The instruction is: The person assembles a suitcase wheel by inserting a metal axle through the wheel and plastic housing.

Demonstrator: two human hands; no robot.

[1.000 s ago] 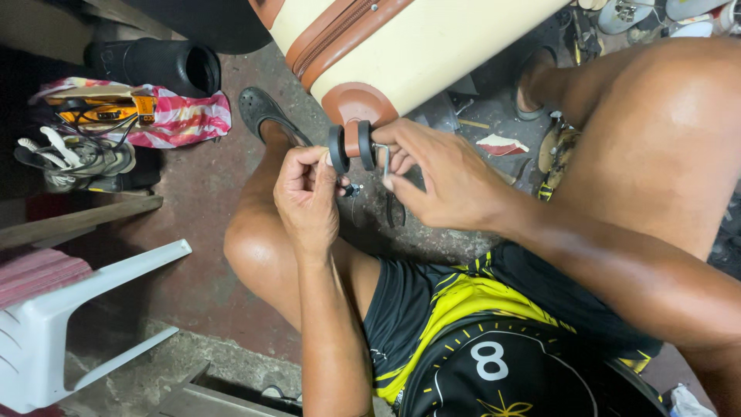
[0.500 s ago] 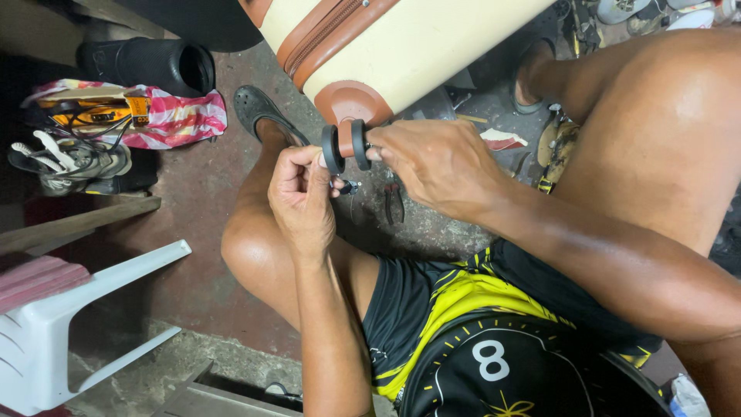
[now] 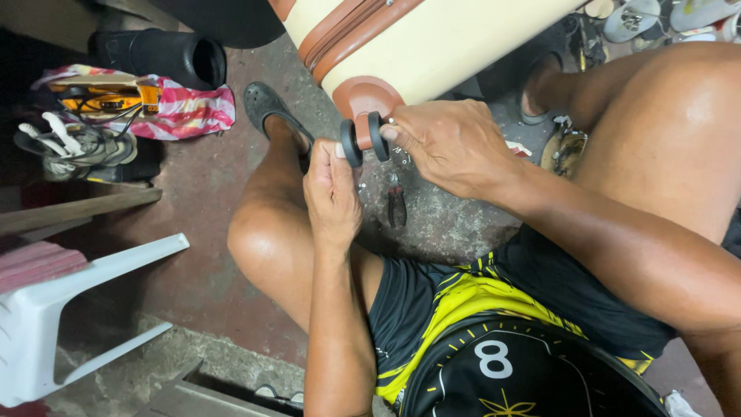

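Gripped the black twin caster wheel [image 3: 363,139] at upper centre under the cream suitcase [image 3: 432,54], left hand [image 3: 332,193] and right hand [image 3: 448,143] both clasping it; risked slipping off, given the pliers [image 3: 396,205] lay unused below.

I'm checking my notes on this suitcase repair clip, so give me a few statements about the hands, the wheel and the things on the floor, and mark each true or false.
1. Both hands are at the black double wheel of the cream suitcase. True.
2. The right hand holds the pliers. False: the pliers lie on the floor below the wheel.
3. The left hand touches the wheel from below. True.
4. A white plastic chair stands at the left. True.
5. The wheel lies loose on the floor. False: it sits in the brown corner mount.
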